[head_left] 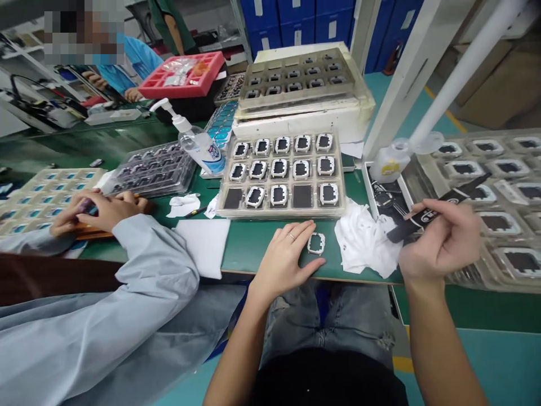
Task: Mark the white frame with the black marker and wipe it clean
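Observation:
My left hand [289, 254] lies flat at the front edge of the green table, fingers stretched out and thumb apart. Beside its fingertips and thumb is a silver watch-case frame [316, 243], lying on the table; whether the fingers touch it I cannot tell. My right hand [443, 237] is raised at the right, its fingers closed round a black marker pen [412, 224] with white lettering. The pen slants, one end over a crumpled white cloth [367, 242], the other toward the trays at the right.
A tray of watch frames [291, 211] lies ahead. Stacked trays [477, 223] stand at the right, beside a white bottle [389, 163] and a shallow box [399, 189]. A pump bottle [198, 146] and white foam sheet [203, 242] are left. A co-worker's hands [105, 208] work close by.

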A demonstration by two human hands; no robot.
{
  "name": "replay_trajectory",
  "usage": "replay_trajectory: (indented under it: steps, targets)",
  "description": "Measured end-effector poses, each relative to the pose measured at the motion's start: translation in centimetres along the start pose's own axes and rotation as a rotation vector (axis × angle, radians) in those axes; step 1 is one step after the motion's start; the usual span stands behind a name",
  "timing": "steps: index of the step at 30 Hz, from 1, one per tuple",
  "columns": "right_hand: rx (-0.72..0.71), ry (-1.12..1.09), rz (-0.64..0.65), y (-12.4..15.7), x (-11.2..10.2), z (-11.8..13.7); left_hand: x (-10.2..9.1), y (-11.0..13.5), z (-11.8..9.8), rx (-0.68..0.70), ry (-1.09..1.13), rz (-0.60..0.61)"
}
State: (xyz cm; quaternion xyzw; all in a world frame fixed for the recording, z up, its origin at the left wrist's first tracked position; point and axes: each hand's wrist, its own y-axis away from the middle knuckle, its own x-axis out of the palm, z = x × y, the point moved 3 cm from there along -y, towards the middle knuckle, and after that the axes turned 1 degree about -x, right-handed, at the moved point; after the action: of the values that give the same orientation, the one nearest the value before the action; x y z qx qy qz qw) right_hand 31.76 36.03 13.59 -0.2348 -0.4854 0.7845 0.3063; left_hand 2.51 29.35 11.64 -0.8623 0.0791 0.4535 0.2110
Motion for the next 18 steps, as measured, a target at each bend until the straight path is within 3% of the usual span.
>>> replay_trajectory:
  steps: [5,9,14,15,16,18]
  targets:
    - [-0.014,-0.119,-0.068,0.1,-0.3,1.2,0.0,-0.4,-0.1,-0.042,-0.017,0.097]
    - [0.012,-0.133,-0.003,-0.2,0.1,1.1,-0.1,-0.4,0.5,-0.058,0.056,0.119]
    - [-0.366,-0.079,-0.213,-0.4,0.2,-0.2,0.0,-0.4,1.1,-0.112,0.144,0.048]
    - [-0.360,-0.070,-0.238,0.0,0.1,-0.2,0.0,-0.4,1.2,-0.129,0.160,0.029]
    - [-0.260,-0.075,-0.231,0.4,-0.1,-0.1,-0.1,-0.4,1.2,-0.144,0.176,0.011]
    - [0.063,-0.138,-0.149,2.0,-0.7,1.0,-0.2,-0.3,1.2,-0.155,0.216,-0.014]
